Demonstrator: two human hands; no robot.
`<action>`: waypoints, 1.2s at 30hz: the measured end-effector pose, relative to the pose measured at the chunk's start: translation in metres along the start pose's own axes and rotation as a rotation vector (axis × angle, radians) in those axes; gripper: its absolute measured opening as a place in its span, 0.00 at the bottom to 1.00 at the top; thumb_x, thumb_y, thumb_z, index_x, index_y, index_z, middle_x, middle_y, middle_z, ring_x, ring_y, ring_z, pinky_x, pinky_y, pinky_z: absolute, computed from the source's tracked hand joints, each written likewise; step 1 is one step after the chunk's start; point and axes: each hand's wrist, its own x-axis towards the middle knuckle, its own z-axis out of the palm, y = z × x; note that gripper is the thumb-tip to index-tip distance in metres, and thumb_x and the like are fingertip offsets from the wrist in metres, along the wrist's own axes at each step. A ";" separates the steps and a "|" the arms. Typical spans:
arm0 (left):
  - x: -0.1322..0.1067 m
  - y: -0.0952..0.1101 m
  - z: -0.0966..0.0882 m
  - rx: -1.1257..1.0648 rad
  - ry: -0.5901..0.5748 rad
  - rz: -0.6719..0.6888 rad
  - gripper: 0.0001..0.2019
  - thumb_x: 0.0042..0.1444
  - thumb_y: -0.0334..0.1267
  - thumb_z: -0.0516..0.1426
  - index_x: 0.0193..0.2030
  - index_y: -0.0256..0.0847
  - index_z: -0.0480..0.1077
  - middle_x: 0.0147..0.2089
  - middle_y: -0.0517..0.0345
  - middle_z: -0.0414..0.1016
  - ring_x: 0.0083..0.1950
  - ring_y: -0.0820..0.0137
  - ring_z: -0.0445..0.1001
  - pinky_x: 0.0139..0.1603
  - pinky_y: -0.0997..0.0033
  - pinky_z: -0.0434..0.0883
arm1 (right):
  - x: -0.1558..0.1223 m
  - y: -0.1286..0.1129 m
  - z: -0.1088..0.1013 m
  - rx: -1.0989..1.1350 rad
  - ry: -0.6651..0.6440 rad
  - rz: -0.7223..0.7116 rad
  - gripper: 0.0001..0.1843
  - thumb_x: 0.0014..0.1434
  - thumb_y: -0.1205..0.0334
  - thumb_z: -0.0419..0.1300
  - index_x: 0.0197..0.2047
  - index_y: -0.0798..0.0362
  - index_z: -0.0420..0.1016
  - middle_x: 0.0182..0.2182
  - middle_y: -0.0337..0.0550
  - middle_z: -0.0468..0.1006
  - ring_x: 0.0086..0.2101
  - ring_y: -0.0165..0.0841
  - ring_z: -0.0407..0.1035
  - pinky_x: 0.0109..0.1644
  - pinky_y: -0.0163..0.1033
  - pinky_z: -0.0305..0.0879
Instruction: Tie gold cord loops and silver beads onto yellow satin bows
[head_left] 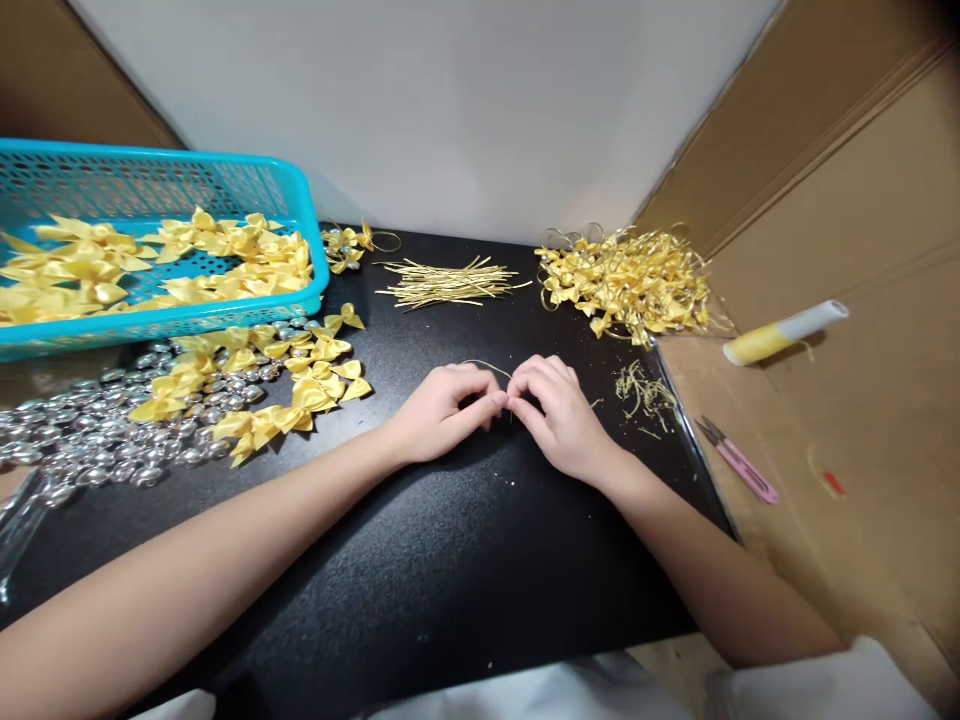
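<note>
Over the middle of the black table, my left hand and my right hand meet fingertip to fingertip. Both are closed in a pinch on a thin gold cord, which arcs up behind the fingers. Its ends are hidden between the fingertips. Beyond the hands lies a bundle of cut gold cords. Left of my left hand, yellow ribbon bows lie beside and on top of many silver beads.
A blue basket of yellow bows stands at the back left. At the back right is a pile of bows with cord loops, with cord scraps nearer. Pink thread snips and a yellow-and-white tube lie on the cardboard at right.
</note>
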 end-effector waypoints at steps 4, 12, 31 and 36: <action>0.001 0.007 0.010 -0.137 0.114 -0.083 0.18 0.65 0.42 0.50 0.24 0.40 0.65 0.23 0.62 0.67 0.27 0.73 0.65 0.32 0.73 0.64 | -0.004 0.003 0.010 0.116 0.223 -0.004 0.05 0.65 0.62 0.55 0.36 0.50 0.69 0.37 0.43 0.75 0.40 0.35 0.67 0.46 0.42 0.62; -0.001 0.005 0.014 -0.227 0.120 -0.130 0.18 0.65 0.42 0.51 0.24 0.39 0.65 0.22 0.64 0.62 0.25 0.75 0.59 0.29 0.73 0.60 | -0.009 0.003 0.017 0.128 0.393 -0.053 0.03 0.60 0.63 0.63 0.37 0.51 0.79 0.32 0.41 0.79 0.37 0.34 0.71 0.45 0.43 0.64; -0.005 0.008 0.016 -0.221 0.222 -0.199 0.08 0.56 0.40 0.62 0.34 0.40 0.82 0.35 0.53 0.83 0.27 0.71 0.74 0.30 0.72 0.70 | -0.013 0.002 0.011 -0.247 0.367 -0.073 0.12 0.60 0.62 0.56 0.24 0.49 0.72 0.26 0.36 0.80 0.31 0.33 0.68 0.44 0.47 0.51; -0.006 0.007 0.017 -0.041 0.210 -0.108 0.09 0.59 0.38 0.59 0.32 0.39 0.80 0.33 0.54 0.82 0.29 0.70 0.76 0.31 0.72 0.70 | -0.012 0.005 0.011 -0.225 0.339 -0.063 0.13 0.65 0.60 0.54 0.30 0.48 0.75 0.30 0.39 0.80 0.34 0.34 0.69 0.45 0.47 0.51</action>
